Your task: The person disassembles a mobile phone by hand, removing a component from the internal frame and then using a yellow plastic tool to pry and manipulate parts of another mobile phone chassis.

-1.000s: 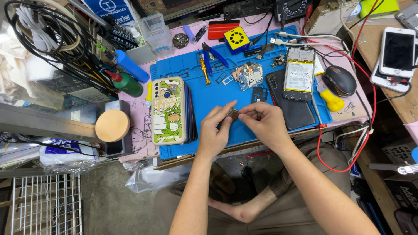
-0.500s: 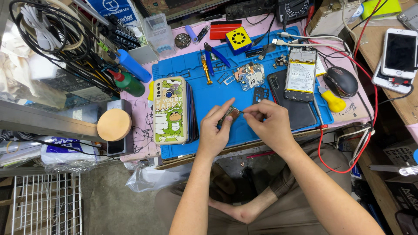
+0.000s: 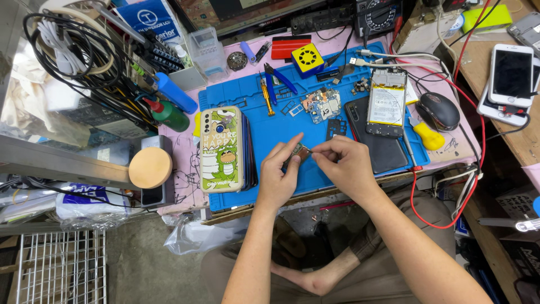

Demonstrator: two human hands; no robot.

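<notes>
While seemingly pinched, small part [image 3: 300, 151] sits between both hands.

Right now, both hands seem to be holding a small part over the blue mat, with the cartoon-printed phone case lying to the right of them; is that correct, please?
Not quite: the head view shows the phone case lying to the left of the hands, not the right. The rest holds: the left hand and right hand pinch a small part over the blue mat.

You've got a small brownish-metal phone part [image 3: 300, 151] tilted above the blue work mat [image 3: 281, 112], near its front edge.
</notes>
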